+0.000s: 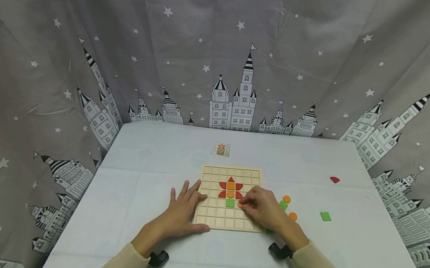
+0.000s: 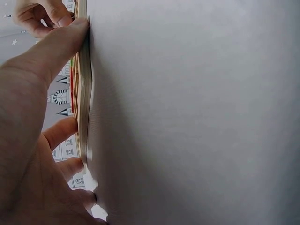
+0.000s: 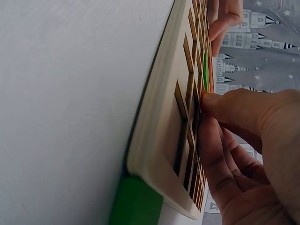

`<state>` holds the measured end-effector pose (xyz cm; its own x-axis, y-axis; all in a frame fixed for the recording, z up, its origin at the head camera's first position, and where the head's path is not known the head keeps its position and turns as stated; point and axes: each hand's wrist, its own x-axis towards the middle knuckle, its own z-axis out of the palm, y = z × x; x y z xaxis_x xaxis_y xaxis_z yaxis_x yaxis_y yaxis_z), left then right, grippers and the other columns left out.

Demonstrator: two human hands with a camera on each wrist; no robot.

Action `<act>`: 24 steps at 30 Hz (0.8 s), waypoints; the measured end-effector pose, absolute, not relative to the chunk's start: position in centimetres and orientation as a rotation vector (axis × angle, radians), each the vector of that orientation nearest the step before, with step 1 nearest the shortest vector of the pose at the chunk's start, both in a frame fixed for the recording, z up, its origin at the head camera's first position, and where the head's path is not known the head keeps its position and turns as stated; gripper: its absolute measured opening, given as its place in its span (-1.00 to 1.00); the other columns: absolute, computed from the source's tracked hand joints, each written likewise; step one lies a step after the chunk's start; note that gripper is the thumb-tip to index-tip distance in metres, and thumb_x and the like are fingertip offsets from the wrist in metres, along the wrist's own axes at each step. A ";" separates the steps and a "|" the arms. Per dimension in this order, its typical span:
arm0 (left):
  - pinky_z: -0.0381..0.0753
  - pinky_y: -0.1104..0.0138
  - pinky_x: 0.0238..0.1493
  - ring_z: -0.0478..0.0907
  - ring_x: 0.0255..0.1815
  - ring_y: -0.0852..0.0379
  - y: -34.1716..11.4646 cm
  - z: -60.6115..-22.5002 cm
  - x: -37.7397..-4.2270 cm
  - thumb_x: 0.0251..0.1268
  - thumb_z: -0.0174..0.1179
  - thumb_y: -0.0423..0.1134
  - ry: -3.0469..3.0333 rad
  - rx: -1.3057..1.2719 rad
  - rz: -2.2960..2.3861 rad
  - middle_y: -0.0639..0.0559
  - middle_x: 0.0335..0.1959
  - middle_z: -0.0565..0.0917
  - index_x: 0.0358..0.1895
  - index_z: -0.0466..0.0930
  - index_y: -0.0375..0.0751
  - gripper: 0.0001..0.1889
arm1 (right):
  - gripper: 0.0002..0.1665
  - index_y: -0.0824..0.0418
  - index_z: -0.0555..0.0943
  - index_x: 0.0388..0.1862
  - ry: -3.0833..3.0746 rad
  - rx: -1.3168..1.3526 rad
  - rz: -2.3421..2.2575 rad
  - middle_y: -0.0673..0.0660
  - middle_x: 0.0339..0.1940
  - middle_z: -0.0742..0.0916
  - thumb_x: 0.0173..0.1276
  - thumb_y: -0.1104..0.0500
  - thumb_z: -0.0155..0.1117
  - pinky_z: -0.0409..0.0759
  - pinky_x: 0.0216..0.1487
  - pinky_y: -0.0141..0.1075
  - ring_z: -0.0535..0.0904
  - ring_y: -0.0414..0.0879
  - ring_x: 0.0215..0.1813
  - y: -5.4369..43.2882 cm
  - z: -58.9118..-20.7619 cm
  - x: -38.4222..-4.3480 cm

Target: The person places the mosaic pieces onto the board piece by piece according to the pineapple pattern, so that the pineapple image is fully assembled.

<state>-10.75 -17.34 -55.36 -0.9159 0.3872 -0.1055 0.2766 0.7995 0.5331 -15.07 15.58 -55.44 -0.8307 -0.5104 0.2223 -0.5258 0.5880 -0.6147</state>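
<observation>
A pale wooden grid board (image 1: 206,218) lies on the white table. On it stand red pieces round an orange square (image 1: 231,186) and an orange disc (image 1: 230,194), with a green square (image 1: 230,203) below. My right hand (image 1: 264,207) pinches another orange disc (image 1: 240,204) between thumb and fingertips, at the board just right of the green square; the right wrist view shows the disc's edge (image 3: 203,93) under the thumb. My left hand (image 1: 179,213) is spread at the board's left side, its thumb at the front edge and fingertips along the left edge.
Right of the board lie orange discs (image 1: 293,216), a green piece (image 1: 283,205), a green square (image 1: 325,216) and a red quarter-circle piece (image 1: 334,179). Another green piece (image 3: 136,201) sits by the board's near right corner. A small pattern card (image 1: 221,149) lies behind the board.
</observation>
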 end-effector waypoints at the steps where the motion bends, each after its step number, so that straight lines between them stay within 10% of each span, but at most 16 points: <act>1: -0.33 -0.75 0.75 -0.24 1.00 -0.57 -17.3 -55.4 -10.8 0.26 0.69 0.35 2.779 0.519 0.776 -0.27 1.01 -0.03 0.66 0.46 -0.19 0.07 | -0.92 0.17 0.94 -0.09 -2.777 0.909 1.089 0.02 -0.10 0.87 0.51 0.30 0.67 0.81 -0.02 -0.38 0.78 -0.19 -0.10 15.5 -55.4 -15.1; 24: -0.30 -0.77 0.73 -0.21 1.00 -0.59 -17.5 -55.5 -10.8 0.26 0.68 0.37 2.787 0.548 0.793 -0.28 1.01 -0.02 0.64 0.47 -0.19 0.06 | -0.92 0.14 0.96 -0.07 -2.769 0.907 1.073 -0.01 -0.11 0.84 0.51 0.27 0.68 0.75 -0.08 -0.39 0.71 -0.22 -0.11 15.0 -55.9 -15.2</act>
